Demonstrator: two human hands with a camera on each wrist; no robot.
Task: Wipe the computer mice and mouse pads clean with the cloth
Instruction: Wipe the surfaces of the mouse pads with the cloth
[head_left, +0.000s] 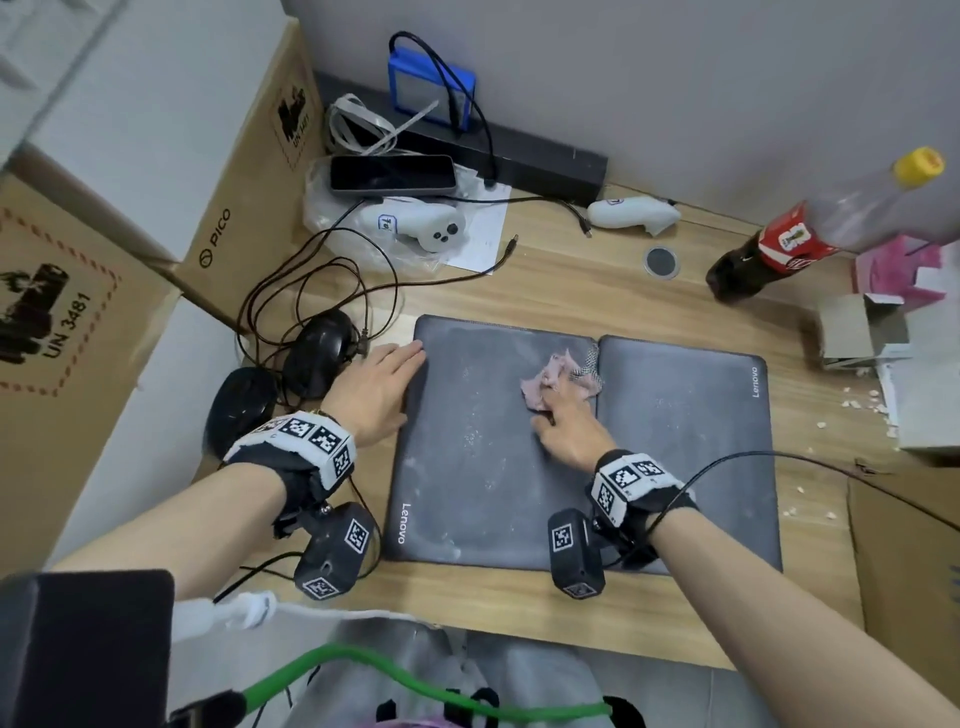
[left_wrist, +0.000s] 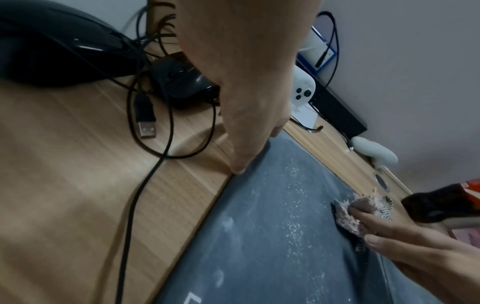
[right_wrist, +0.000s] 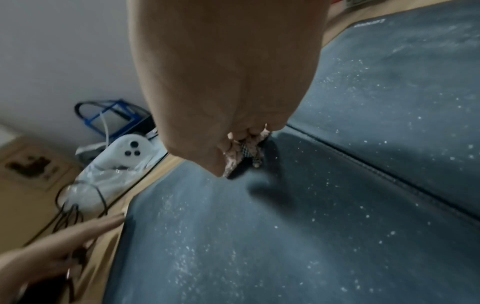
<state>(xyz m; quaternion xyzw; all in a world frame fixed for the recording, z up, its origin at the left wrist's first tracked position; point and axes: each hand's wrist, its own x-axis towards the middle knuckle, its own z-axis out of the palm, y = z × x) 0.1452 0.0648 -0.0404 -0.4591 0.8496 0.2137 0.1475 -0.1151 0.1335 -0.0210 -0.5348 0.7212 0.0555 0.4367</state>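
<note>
step in hand: wiping the left mouse pad. it lies centre frame in the head view, dusted with white specks, edge to edge with the right mouse pad, which is speckled too.

right hand sits on the left pad near its upper right corner, fingers laid over the pink cloth and pressing it flat to the surface; a bunched, mesh-patterned corner sticks out toward the seam. whether any finger curls around the cloth, cannot tell from the wrist view.

left hand is spread flat, fingers straight, fingertips on the pad's left edge near the upper corner, apparently pinning it down.

two black mice sit left of the pads among tangled cables, not yet handled by appearance.

judgement: early in the task. next move calls for dragging the cloth across the speckled area toward lower frame while the left hand anchors the pad; then the right pad, then the mice.
</note>
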